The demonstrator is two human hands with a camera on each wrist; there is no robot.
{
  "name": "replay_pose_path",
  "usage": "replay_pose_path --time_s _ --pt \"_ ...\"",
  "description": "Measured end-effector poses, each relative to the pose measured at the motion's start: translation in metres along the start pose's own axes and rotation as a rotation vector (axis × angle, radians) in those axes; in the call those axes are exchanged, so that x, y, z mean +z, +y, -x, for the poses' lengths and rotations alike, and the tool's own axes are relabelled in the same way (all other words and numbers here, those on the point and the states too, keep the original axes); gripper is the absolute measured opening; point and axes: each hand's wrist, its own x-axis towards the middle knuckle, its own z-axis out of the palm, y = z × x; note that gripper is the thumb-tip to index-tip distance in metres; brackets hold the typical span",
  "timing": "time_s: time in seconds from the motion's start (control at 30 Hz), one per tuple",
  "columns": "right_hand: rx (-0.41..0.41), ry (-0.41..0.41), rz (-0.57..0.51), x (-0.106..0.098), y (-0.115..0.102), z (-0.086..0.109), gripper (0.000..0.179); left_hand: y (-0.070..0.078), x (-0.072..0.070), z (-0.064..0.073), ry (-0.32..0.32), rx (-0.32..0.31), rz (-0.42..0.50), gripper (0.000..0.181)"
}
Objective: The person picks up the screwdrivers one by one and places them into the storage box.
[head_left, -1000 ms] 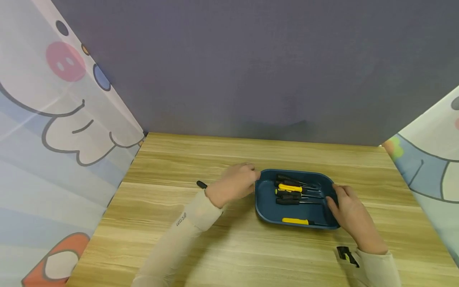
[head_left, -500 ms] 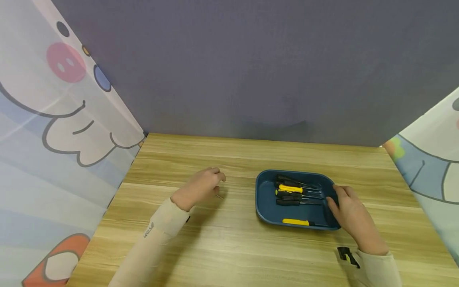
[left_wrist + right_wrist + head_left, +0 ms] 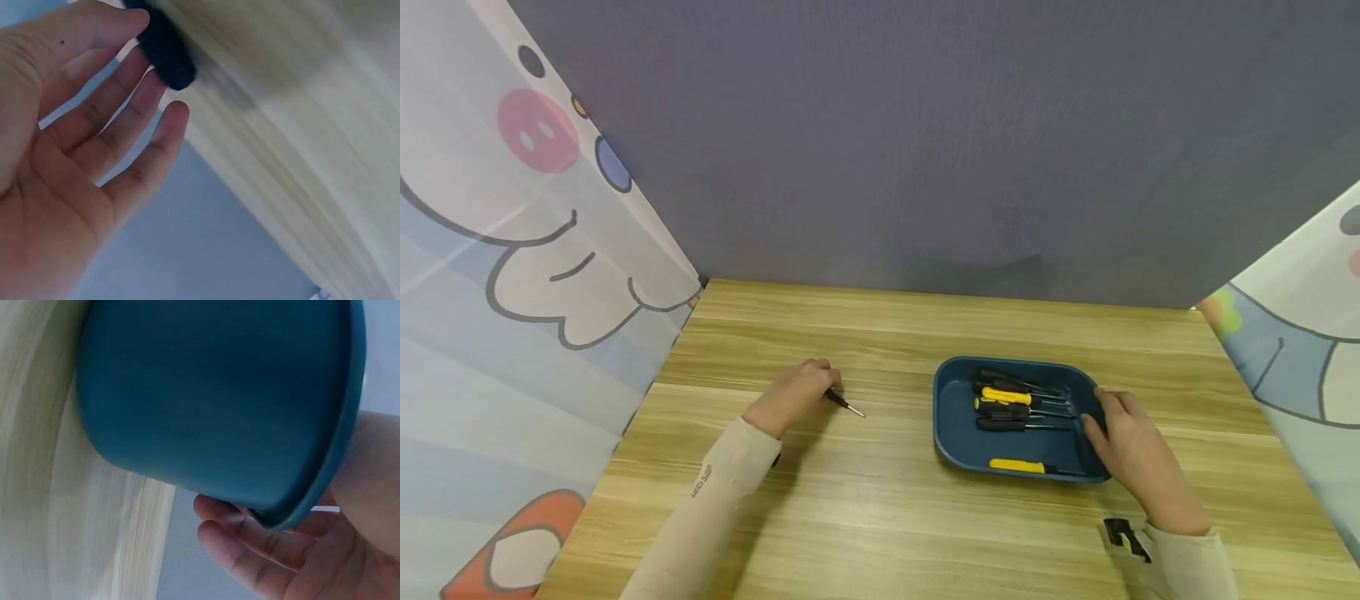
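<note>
On the left part of the table, my left hand (image 3: 793, 396) pinches a small screwdriver (image 3: 847, 404) by its black handle, the metal shaft pointing right toward the viewer. In the left wrist view, thumb and fingertips meet the black handle (image 3: 165, 56), while the lower fingers stay loose. A dark blue tray (image 3: 953, 437) stands right of centre, with my right hand (image 3: 1138, 450) gripping its right end, thumb inside the rim. The right wrist view has fingers under the tray's rim (image 3: 294, 515). Several black-handled screwdrivers (image 3: 1002, 425) lie side by side in the tray.
A yellow-handled tool (image 3: 1017, 465) lies apart along the tray's near wall, and another yellow handle (image 3: 1007, 397) is among the black ones. The wood-grain table (image 3: 880, 533) ends at a grey wall (image 3: 925, 167). Patterned curtains (image 3: 550, 292) hang at both sides.
My left hand has moved left, away from the tray's left rim, and now has the small screwdriver between its fingers. The right hand and the tray stay put.
</note>
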Motion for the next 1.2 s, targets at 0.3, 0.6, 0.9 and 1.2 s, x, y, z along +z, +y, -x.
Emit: replay_pose_path --time_s 0.3,0.6,0.9,1.2 --pt "0.001 0.000 -0.001 0.000 -0.001 0.000 0.048 -0.007 0.006 -0.002 -0.032 -0.058 -0.002 0.019" --pt "0.005 0.001 -0.006 -0.001 -0.001 0.000 0.047 -0.008 0.008 -0.003 -0.023 -0.041 -0.020 0.018" --pt "-0.009 0.011 0.003 -0.001 -0.001 -0.001 0.047 0.008 -0.010 -0.006 0.005 0.003 -0.036 0.013" --pt "-0.001 0.000 0.008 -0.002 -0.002 -0.001 0.047 0.038 -0.038 -0.027 -0.005 0.095 -0.001 0.015"
